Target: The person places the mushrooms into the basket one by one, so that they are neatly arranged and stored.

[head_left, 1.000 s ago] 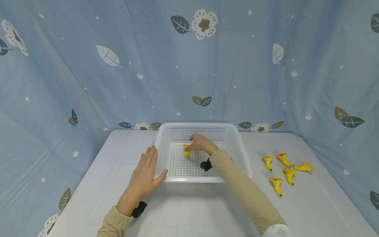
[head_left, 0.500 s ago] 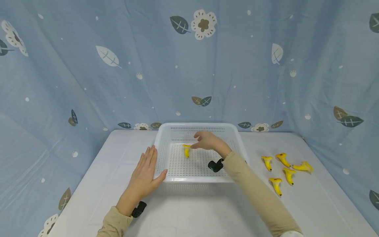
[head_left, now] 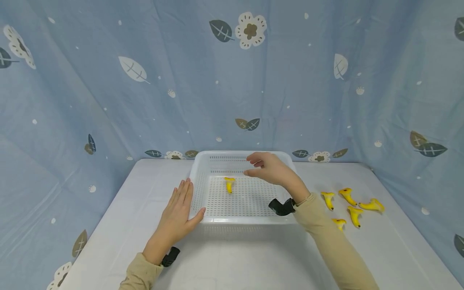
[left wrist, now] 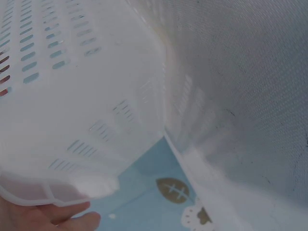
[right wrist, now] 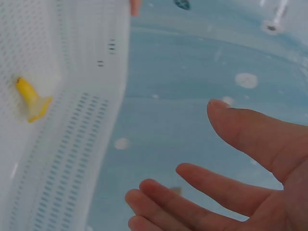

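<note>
A white perforated plastic basket [head_left: 246, 220] stands on the white-covered table, with one yellow trumpet-shaped mushroom [head_left: 229, 184] lying on its floor. Flat and straight-fingered, my left hand [head_left: 176, 217] rests against the basket's left rim. The left wrist view has the basket wall [left wrist: 72, 120] above its fingertips [left wrist: 82, 222]. My right hand [head_left: 272, 169] hovers over the basket's right side, fingers loosely bent and apart, holding nothing. In the right wrist view the mushroom [right wrist: 32, 100] is well away from this hand [right wrist: 231, 178].
Several more yellow mushrooms [head_left: 354, 216] lie on the table right of the basket; my right sleeve [head_left: 333, 241] partly covers the nearest one. A blue patterned curtain [head_left: 232, 88] hangs behind the table and along its sides.
My right hand has let go of the mushroom on the basket floor and moved right and up, away from it. The left hand has stayed at the rim.
</note>
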Tool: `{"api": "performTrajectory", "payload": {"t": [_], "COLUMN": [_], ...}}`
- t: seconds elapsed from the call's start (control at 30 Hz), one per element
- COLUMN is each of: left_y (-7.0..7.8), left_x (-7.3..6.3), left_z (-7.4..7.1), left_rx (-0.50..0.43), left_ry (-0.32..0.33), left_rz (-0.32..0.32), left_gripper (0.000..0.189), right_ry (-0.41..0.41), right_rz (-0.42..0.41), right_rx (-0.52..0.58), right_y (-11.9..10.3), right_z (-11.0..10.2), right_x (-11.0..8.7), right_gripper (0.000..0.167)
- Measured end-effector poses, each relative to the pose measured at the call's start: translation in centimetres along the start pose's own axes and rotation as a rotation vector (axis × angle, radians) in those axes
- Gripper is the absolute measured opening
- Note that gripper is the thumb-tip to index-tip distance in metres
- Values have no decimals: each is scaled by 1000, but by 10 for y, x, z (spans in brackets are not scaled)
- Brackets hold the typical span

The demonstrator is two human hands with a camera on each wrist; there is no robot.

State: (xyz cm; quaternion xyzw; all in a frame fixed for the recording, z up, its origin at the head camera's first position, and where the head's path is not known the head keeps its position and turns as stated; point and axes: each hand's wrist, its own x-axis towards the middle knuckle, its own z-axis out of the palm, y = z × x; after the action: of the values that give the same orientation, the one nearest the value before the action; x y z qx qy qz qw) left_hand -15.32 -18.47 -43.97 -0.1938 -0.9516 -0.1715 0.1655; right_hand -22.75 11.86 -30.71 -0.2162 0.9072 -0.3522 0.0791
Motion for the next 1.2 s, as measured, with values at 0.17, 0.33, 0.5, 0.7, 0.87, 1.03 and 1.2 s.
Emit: {"api": "performTrajectory", "payload": {"t": [0.17,0.33,0.5,0.7,0.87,1.03,1.2], "left_y": [-1,-2,-1,1,1,1,0], "left_x": [1,1,0,0,0,0,0], "left_z": [1,1,0,-1,-1,0,0], "left_rx": [0,1,-3,-8,-6,-3,0], "left_ry": [-13,-11,-7,-7,11,42,35], "left_rz": [-4,-5,-4,-6,2,16,18], "left_gripper": [88,89,88,88,87,86,87], "right_ry": [62,135,216,304,382,478,528], "right_rz": [-17,-36,-37,-20,-14,9,27], "right_rx": [65,73,70,79,66,46,50], "right_y": [3,6,10,20,33,52,80], "right_z": [-13,-25,-36,-47,-52,-53,-53], "right_x": [-17,-34,-55,-78,-95,-108,-114], "right_gripper": [53,54,54,52,49,43,40]}}
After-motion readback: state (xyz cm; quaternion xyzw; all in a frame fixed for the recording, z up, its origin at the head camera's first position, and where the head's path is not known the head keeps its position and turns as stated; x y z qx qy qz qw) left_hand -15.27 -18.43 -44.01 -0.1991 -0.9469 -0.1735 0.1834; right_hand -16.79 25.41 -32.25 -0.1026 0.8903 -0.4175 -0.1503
